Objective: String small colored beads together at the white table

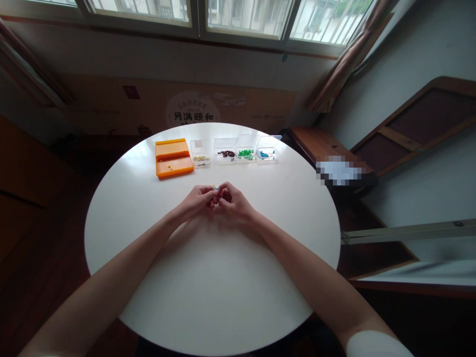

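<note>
My left hand (pixel 197 199) and my right hand (pixel 232 201) meet above the middle of the round white table (pixel 260 238). Both have their fingers curled and pinched together around a tiny piece (pixel 214 188) that shows yellow and blue at the fingertips. The piece is too small to name. Both forearms rest over the near half of the table.
At the far side of the table lies an open orange case (pixel 173 157) with a small yellow bit in it. To its right stand several small clear boxes: pale pieces (pixel 201 158), dark brown pieces (pixel 226 154), green pieces (pixel 245 153), blue pieces (pixel 266 154). Windows and a cardboard panel lie beyond.
</note>
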Available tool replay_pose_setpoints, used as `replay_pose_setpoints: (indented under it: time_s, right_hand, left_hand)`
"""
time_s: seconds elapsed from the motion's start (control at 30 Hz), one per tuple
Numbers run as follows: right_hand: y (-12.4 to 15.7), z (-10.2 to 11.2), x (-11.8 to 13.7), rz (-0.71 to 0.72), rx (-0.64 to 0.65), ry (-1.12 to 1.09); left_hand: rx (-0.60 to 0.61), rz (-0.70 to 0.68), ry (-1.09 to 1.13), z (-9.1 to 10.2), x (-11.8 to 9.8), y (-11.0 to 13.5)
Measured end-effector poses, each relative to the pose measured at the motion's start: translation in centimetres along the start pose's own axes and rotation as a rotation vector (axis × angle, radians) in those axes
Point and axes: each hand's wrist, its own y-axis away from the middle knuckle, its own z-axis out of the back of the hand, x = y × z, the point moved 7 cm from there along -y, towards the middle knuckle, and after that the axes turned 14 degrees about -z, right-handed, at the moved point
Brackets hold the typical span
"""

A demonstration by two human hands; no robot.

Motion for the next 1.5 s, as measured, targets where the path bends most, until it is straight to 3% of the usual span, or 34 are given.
replay_pose_setpoints:
  time_s: [1.5]
  right_hand:
    - [0.07,0.03,0.05,0.001,-0.006,0.02]
  left_hand:
    - [0.008,0.009,0.012,-0.13,-0.02,0.08]
